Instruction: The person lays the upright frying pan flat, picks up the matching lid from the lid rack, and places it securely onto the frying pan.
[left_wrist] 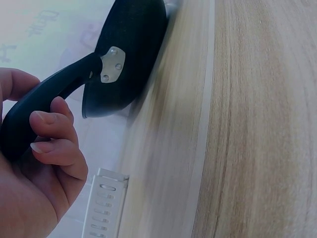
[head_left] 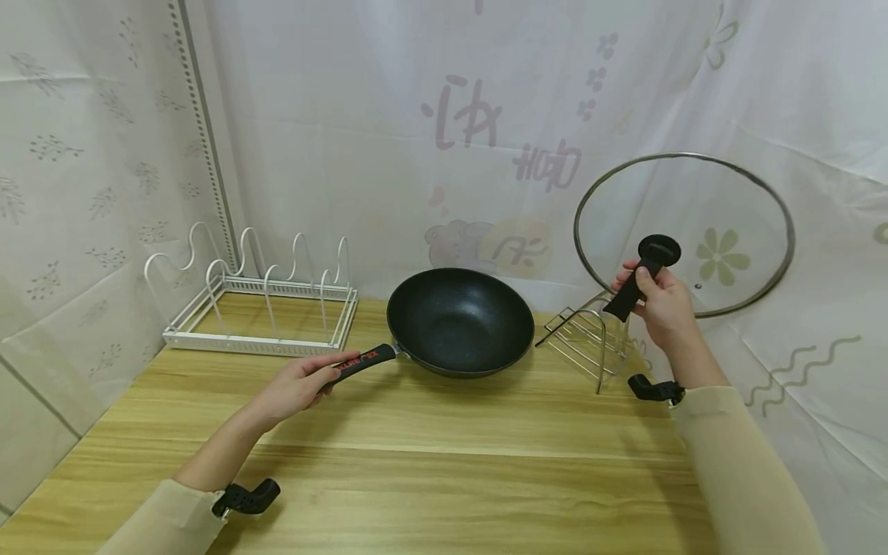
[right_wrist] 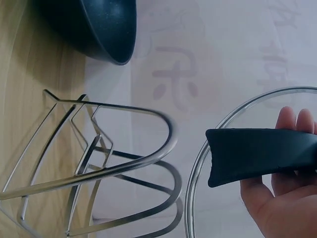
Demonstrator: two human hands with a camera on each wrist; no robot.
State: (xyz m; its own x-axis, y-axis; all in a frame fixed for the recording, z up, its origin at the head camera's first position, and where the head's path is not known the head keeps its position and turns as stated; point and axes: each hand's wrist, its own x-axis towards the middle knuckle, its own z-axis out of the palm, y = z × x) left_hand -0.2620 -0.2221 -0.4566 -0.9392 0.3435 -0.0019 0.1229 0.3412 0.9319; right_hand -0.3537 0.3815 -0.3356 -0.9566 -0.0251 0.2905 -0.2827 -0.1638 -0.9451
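Note:
My left hand (head_left: 294,391) grips the black handle (left_wrist: 47,101) of a dark wok (head_left: 458,324), its fingers curled round the grip in the left wrist view. The wok stands at the middle of the table's far side, its hollow facing up and toward me. On the right, my right hand (head_left: 664,304) holds a round glass lid (head_left: 745,223) by its black handle (right_wrist: 257,154). The lid is raised and tilted almost upright, close over a wire lid rack (head_left: 586,339). In the right wrist view the metal rack (right_wrist: 124,166) stands beside the lid's rim.
A white pot rack (head_left: 260,343) with several curved dividers stands at the far left; one end of its base (left_wrist: 104,203) shows in the left wrist view. Patterned curtains (head_left: 333,154) hang behind the wooden table (head_left: 444,478). Black camera mounts (head_left: 250,497) sit on both wrists.

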